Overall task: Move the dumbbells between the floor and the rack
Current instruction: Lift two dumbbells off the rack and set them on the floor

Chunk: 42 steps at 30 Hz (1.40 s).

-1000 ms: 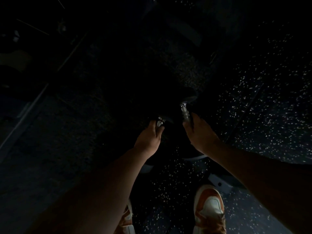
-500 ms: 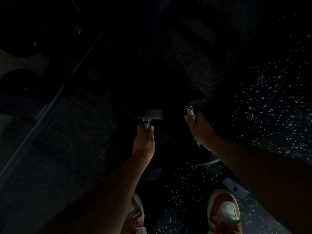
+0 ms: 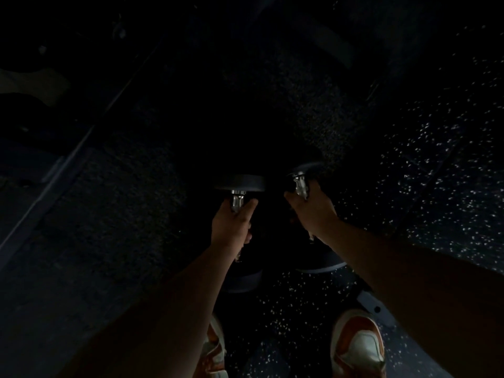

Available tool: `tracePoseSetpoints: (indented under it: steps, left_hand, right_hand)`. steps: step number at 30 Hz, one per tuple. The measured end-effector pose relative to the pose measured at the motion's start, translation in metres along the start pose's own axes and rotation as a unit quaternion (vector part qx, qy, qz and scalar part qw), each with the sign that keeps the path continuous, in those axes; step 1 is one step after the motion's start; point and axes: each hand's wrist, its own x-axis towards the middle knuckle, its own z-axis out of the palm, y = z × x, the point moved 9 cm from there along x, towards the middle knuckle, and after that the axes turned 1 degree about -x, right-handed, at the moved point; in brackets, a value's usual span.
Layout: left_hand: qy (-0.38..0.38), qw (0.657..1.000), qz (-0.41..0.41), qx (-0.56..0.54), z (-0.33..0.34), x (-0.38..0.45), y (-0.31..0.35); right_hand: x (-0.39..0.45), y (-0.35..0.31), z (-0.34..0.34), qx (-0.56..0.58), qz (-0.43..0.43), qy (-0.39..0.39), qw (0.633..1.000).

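The scene is very dark. My left hand is wrapped around the chrome handle of a black dumbbell, whose far head shows just above my fingers. My right hand grips the handle of a second black dumbbell, angled slightly to the right; its near head shows below my wrist. Both dumbbells hang side by side over the speckled floor, in front of my feet. The rack is a dim slanted rail at the left.
My two orange and white shoes stand at the bottom edge on the black speckled rubber floor. A small pale bracket lies beside the right shoe. Dim round shapes sit at the upper left by the rack.
Both hands have closed fully on the handles and the two dumbbells have come up off the floor. The view has shifted, bringing the rack rail further into the left side.
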Motion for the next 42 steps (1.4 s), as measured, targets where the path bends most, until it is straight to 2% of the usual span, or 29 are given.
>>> tracePoseSetpoints:
  steps: [13, 21, 31, 42]
  left_hand:
    - [0.019, 0.999, 0.032, 0.003, -0.006, -0.005, 0.005]
    - [0.043, 0.998, 0.051, 0.004, -0.018, -0.054, 0.035]
    - [0.041, 0.997, 0.061, 0.011, -0.037, -0.196, 0.143]
    - [0.009, 0.993, 0.105, 0.056, -0.045, -0.435, 0.308]
  right_hand:
    - [-0.007, -0.001, -0.001, -0.013, -0.013, 0.017, 1.000]
    - [-0.064, -0.017, -0.030, 0.011, -0.028, 0.015, 0.999]
    - [-0.196, -0.087, -0.138, 0.078, -0.014, 0.004, 0.997]
    - [-0.391, -0.184, -0.331, 0.140, -0.005, 0.017, 0.990]
